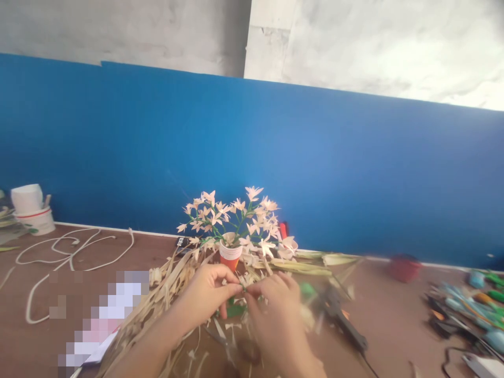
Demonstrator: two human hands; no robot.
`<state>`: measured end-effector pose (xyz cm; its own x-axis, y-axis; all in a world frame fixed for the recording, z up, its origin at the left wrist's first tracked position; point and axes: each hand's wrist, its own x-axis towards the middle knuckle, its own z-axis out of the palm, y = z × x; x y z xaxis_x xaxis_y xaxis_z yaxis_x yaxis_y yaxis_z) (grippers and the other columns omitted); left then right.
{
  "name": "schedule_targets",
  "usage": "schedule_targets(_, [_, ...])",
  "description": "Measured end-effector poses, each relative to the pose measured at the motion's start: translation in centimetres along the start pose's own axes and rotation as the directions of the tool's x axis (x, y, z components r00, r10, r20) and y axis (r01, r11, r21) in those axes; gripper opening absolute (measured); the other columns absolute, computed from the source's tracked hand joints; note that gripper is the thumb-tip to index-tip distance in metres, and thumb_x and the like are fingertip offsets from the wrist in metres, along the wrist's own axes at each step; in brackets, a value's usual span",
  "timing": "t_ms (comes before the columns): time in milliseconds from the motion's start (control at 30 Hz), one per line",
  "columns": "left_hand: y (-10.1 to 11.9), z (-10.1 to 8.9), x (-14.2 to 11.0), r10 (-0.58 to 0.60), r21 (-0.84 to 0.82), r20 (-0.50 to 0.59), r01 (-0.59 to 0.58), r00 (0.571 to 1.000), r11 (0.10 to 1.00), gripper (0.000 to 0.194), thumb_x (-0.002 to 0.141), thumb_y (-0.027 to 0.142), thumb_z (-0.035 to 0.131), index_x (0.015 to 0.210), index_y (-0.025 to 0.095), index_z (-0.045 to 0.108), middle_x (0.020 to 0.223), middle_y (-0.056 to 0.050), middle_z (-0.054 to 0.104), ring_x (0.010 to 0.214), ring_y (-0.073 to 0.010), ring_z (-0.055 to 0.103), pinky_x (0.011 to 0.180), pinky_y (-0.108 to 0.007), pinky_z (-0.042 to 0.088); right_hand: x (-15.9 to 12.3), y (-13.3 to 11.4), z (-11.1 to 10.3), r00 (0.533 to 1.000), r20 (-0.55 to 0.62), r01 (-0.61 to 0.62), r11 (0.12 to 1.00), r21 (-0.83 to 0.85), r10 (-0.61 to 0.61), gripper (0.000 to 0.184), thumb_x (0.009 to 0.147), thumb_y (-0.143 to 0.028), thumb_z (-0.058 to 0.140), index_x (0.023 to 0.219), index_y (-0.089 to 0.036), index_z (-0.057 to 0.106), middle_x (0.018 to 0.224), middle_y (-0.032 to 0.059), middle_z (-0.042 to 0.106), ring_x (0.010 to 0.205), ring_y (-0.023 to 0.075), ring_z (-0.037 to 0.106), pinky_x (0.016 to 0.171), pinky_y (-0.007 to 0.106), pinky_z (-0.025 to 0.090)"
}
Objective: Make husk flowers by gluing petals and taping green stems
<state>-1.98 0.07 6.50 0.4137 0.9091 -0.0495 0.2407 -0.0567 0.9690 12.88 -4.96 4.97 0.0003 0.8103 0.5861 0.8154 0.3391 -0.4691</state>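
Both hands meet over the middle of the table, thumbs and fingertips pinched close together. My left hand (214, 287) is closed on a small green piece that looks like a flower stem (243, 288). From the other side my right hand (273, 302) pinches at the same spot; its fingers partly hide the piece. Just behind the hands stands a paper cup (230, 252) holding a bunch of pale handmade flowers (216, 216) on green stems. Below the hands lie scissors (222, 338) and scraps of dried husk.
Dried husk strips (153, 304) spread left of the hands. A dark glue gun (344, 320) with a cord lies to the right. White cable (71, 254) and stacked cups (35, 210) are at left, a red container (405, 268) and assorted coloured items (472, 304) at right. A blue panel (315, 168) rises behind.
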Motion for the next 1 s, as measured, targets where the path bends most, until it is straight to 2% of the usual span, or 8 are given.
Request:
schedule_targets(133, [-0.1, 0.3, 0.1, -0.015, -0.054, -0.037, 0.013, 0.999, 0.998, 0.014, 0.068, 0.029, 0.061, 0.065, 0.016, 0.059, 0.041, 0.004, 0.056, 0.037, -0.0105, 0.051, 0.039, -0.019, 0.037, 0.0, 0.0, 0.0, 1.000, -0.001, -0.016, 1.000, 0.006, 0.016, 0.012, 0.071, -0.013, 0.058, 0.065, -0.023, 0.061, 0.063, -0.0019, 0.062, 0.068, 0.0170, 0.055, 0.090, 0.041, 0.025])
schedule_targets(267, [-0.4, 0.1, 0.4, 0.017, -0.130, 0.026, -0.013, 1.000, 0.991, 0.015, 0.067, 0.028, 0.064, 0.074, 0.015, 0.063, 0.051, 0.003, 0.058, 0.043, -0.0107, 0.054, 0.045, -0.022, 0.043, 0.2, 0.4, -0.2, 0.956, 0.137, -0.286, 0.924, 0.253, 0.258, 0.007, 0.068, -0.020, 0.062, 0.060, -0.021, 0.062, 0.067, 0.0008, 0.063, 0.071, 0.0192, 0.055, 0.076, 0.034, 0.035])
schedule_targets(333, [-0.4, 0.0, 0.4, 0.056, -0.145, 0.051, -0.049, 0.997, 0.988, 0.014, 0.066, 0.027, 0.065, 0.072, 0.014, 0.065, 0.059, 0.003, 0.058, 0.044, -0.0095, 0.054, 0.045, -0.021, 0.043, 0.4, 0.6, -0.3, 0.879, 0.310, -0.467, 0.783, 0.410, 0.363, 0.008, 0.066, -0.023, 0.065, 0.060, -0.020, 0.063, 0.064, 0.0003, 0.062, 0.065, 0.0170, 0.054, 0.063, 0.029, 0.037])
schedule_targets(400, [-0.3, -0.2, 0.4, 0.073, -0.164, 0.067, -0.061, 0.995, 0.985, 0.014, 0.066, 0.028, 0.066, 0.065, 0.014, 0.063, 0.060, 0.003, 0.056, 0.044, -0.0088, 0.053, 0.043, -0.021, 0.041, 0.5, 0.9, -0.3, 0.793, 0.484, -0.605, 0.582, 0.543, 0.371, 0.011, 0.064, -0.027, 0.069, 0.062, -0.018, 0.063, 0.060, -0.0011, 0.062, 0.058, 0.0134, 0.052, 0.057, 0.025, 0.035])
schedule_targets(500, [-0.2, -0.3, 0.2, 0.058, -0.195, 0.100, -0.037, 0.993, 0.980, 0.018, 0.065, 0.030, 0.067, 0.062, 0.015, 0.059, 0.053, 0.004, 0.054, 0.043, -0.0081, 0.051, 0.042, -0.019, 0.039, 0.7, 1.3, -0.4, 0.717, 0.650, -0.697, 0.264, 0.666, 0.254, 0.017, 0.060, -0.029, 0.075, 0.063, -0.016, 0.065, 0.060, -0.0009, 0.063, 0.058, 0.0109, 0.053, 0.060, 0.024, 0.036])
schedule_targets(600, [-0.4, -0.4, 0.1, 0.059, -0.246, 0.136, -0.024, 0.989, 0.969, 0.022, 0.063, 0.032, 0.071, 0.062, 0.014, 0.057, 0.052, 0.004, 0.054, 0.042, -0.0073, 0.050, 0.042, -0.019, 0.039, 0.9, 1.4, -0.4, 0.675, 0.729, -0.737, 0.064, 0.673, 0.114, 0.016, 0.058, -0.026, 0.078, 0.060, -0.015, 0.067, 0.055, -0.0010, 0.063, 0.056, 0.0093, 0.053, 0.062, 0.022, 0.036])
schedule_targets(767, [-0.2, -0.6, 0.1, 0.069, -0.324, 0.177, -0.008, 0.982, 0.946, 0.026, 0.058, 0.033, 0.075, 0.060, 0.013, 0.059, 0.052, 0.003, 0.057, 0.042, -0.0070, 0.051, 0.041, -0.018, 0.039, 1.0, 1.3, -0.3, 0.614, 0.790, -0.789, -0.033, 0.613, 0.000, 0.016, 0.059, -0.026, 0.076, 0.058, -0.012, 0.068, 0.053, 0.0004, 0.063, 0.051, 0.0077, 0.051, 0.055, 0.020, 0.034])
schedule_targets(1000, [0.2, -0.7, 0.1, 0.042, -0.305, 0.159, 0.009, 0.986, 0.952, 0.027, 0.055, 0.033, 0.076, 0.057, 0.012, 0.059, 0.049, 0.003, 0.056, 0.040, -0.0068, 0.049, 0.038, -0.018, 0.036, 0.7, 1.3, 0.2, 0.625, 0.780, -0.779, -0.067, 0.623, -0.014, 0.013, 0.058, -0.023, 0.075, 0.060, -0.011, 0.068, 0.052, 0.0012, 0.064, 0.047, 0.0081, 0.052, 0.053, 0.021, 0.035])
